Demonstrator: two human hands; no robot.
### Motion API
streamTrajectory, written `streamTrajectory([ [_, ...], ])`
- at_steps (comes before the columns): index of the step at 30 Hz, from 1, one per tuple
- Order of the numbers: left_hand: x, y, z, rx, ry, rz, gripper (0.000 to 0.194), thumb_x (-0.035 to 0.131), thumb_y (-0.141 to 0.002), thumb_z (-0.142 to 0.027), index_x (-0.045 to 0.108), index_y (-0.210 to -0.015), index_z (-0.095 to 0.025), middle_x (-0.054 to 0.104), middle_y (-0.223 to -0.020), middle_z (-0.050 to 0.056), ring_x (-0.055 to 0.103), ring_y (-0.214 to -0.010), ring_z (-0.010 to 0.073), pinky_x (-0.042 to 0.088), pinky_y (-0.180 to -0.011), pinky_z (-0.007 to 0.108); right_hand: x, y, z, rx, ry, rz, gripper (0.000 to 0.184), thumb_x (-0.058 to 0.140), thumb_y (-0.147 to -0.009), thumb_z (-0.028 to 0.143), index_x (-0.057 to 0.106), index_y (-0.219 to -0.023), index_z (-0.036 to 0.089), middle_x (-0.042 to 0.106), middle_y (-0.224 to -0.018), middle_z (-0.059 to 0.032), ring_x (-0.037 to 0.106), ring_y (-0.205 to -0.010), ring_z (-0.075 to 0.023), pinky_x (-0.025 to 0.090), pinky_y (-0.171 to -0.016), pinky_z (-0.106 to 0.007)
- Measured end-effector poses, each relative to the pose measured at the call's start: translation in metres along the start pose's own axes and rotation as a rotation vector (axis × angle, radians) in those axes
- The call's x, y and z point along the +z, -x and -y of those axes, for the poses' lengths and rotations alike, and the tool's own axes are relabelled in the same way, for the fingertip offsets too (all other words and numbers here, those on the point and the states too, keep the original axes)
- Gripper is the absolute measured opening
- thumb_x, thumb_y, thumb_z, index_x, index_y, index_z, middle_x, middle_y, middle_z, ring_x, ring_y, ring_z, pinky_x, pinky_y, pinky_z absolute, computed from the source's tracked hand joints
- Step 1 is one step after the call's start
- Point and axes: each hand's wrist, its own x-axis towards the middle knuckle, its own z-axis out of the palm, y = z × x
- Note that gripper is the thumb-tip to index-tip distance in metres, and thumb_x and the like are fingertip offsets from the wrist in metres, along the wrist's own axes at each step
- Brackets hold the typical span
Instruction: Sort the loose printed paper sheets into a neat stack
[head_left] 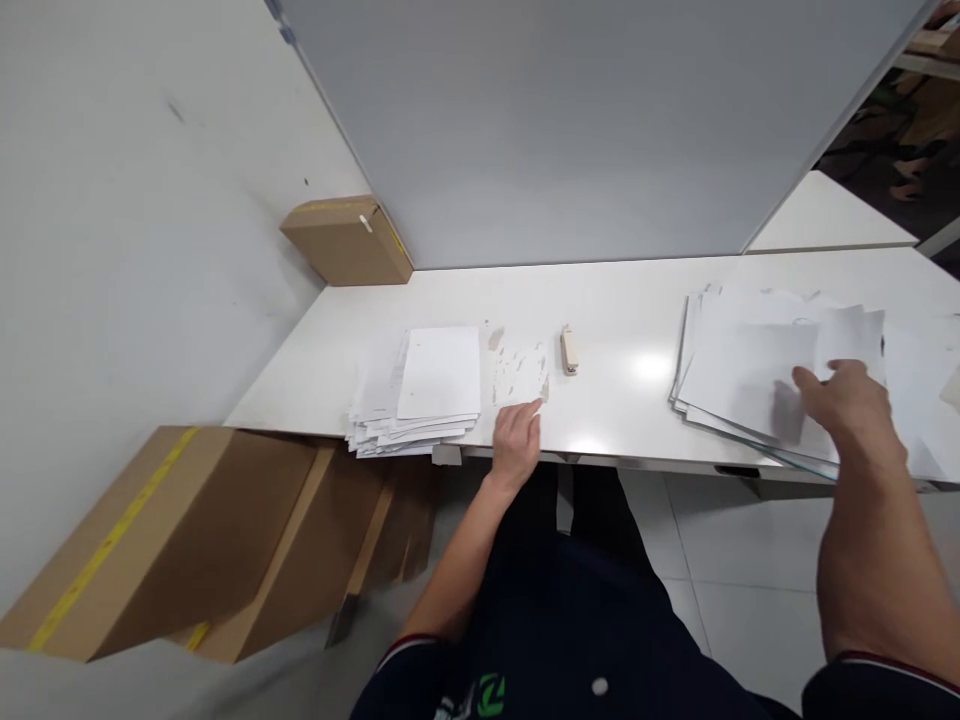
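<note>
My left hand [516,440] rests at the front edge of the white table, fingers loosely bent and nothing seen in them. Just beyond its fingertips are brownish worn patches on the tabletop. To the left lies a stack of white paper [441,372], its sheets unevenly aligned. A small beige stapler [569,350] sits ahead and to the right of this hand. My right hand [851,400] is over a spread pile of loose paper sheets [739,375], thumb apart from the fingers. Its shadow falls on a sheet; whether the fingertips touch paper is hard to tell.
A grey partition panel [570,130] rises along the table's back edge. One cardboard box [349,240] stands at the back left corner. Larger cardboard boxes [187,530] are on the floor at left, beside the wall. More white paper lies at the far right.
</note>
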Motion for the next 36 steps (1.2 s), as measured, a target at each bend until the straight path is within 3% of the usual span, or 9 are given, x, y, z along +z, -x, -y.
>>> streamTrajectory([
  [1,-0.016,0.005,0.007,-0.028,-0.035,-0.060,0.028,0.042,-0.085,-0.020,0.055,-0.110,-0.020,0.062,-0.099,0.007,0.053,-0.094,0.0183,0.039,-0.088,0.035,-0.001,0.005,0.004,0.093,0.135,-0.141,0.036,0.050,-0.075,0.043,0.048,-0.105,0.024,0.052,-0.071,-0.0117,0.054,-0.074,-0.0306,0.033,-0.055,-0.039],
  [3,-0.050,0.011,0.025,-0.118,-0.151,-0.196,0.022,0.045,-0.083,-0.021,0.059,-0.101,-0.019,0.062,-0.094,0.007,0.054,-0.092,0.0189,0.038,-0.088,0.036,0.001,0.021,0.018,0.123,0.264,-0.248,0.044,0.048,-0.077,0.046,0.045,-0.114,0.022,0.056,-0.089,-0.0180,0.053,-0.091,-0.0359,0.035,-0.063,-0.042],
  [6,-0.099,0.014,0.056,-0.253,-0.382,-0.324,0.021,0.047,-0.082,-0.023,0.060,-0.097,-0.017,0.060,-0.093,0.009,0.052,-0.094,0.0209,0.035,-0.090,0.039,0.015,0.052,0.048,-0.014,0.180,-0.109,0.046,0.040,-0.083,0.045,0.040,-0.122,0.019,0.057,-0.105,-0.0187,0.056,-0.087,-0.0342,0.038,-0.071,-0.043],
  [10,-0.135,0.012,0.085,-0.375,-0.604,-0.202,0.028,0.047,-0.078,-0.021,0.060,-0.102,-0.016,0.056,-0.100,0.011,0.047,-0.101,0.0245,0.032,-0.092,0.041,0.052,0.081,0.077,-0.110,0.029,-0.003,0.041,0.044,-0.083,0.041,0.049,-0.116,0.019,0.059,-0.107,-0.0139,0.059,-0.076,-0.0244,0.044,-0.070,-0.037],
  [15,-0.140,0.005,0.096,-0.443,-0.684,0.050,0.036,0.045,-0.077,-0.018,0.060,-0.110,-0.019,0.055,-0.104,0.011,0.047,-0.098,0.0249,0.035,-0.088,0.039,0.090,0.099,0.092,-0.249,-0.032,0.028,0.036,0.047,-0.082,0.039,0.055,-0.109,0.018,0.062,-0.100,-0.0092,0.059,-0.069,-0.0173,0.047,-0.066,-0.031],
  [21,-0.144,0.002,0.107,-0.356,-0.749,0.193,0.032,0.042,-0.080,-0.020,0.063,-0.105,-0.020,0.055,-0.100,0.012,0.048,-0.090,0.0251,0.038,-0.080,0.037,0.101,0.111,0.092,-0.304,-0.027,0.053,0.032,0.045,-0.083,0.037,0.055,-0.108,0.019,0.061,-0.099,-0.0075,0.058,-0.066,-0.0155,0.046,-0.064,-0.030],
  [28,-0.145,-0.002,0.112,-0.221,-0.634,0.027,0.028,0.040,-0.085,-0.026,0.065,-0.094,-0.018,0.057,-0.094,0.011,0.050,-0.089,0.0220,0.039,-0.081,0.035,0.112,0.128,0.090,-0.305,-0.071,0.135,0.032,0.043,-0.085,0.038,0.055,-0.107,0.019,0.061,-0.101,-0.0087,0.060,-0.068,-0.0171,0.047,-0.064,-0.031],
  [32,-0.138,-0.008,0.088,-0.137,-0.455,-0.066,0.023,0.040,-0.086,-0.024,0.061,-0.093,-0.016,0.060,-0.095,0.009,0.051,-0.094,0.0195,0.039,-0.086,0.034,0.118,0.141,0.108,-0.289,-0.203,0.201,0.031,0.045,-0.084,0.039,0.056,-0.106,0.020,0.062,-0.099,-0.0089,0.061,-0.072,-0.0185,0.047,-0.068,-0.032],
  [36,-0.123,-0.007,0.056,-0.063,-0.328,-0.112,0.019,0.042,-0.085,-0.020,0.057,-0.095,-0.015,0.061,-0.093,0.008,0.053,-0.094,0.0181,0.042,-0.084,0.033,0.130,0.151,0.138,-0.161,-0.481,0.426,0.034,0.047,-0.083,0.045,0.056,-0.104,0.021,0.065,-0.093,-0.0071,0.062,-0.075,-0.0190,0.049,-0.071,-0.033],
])
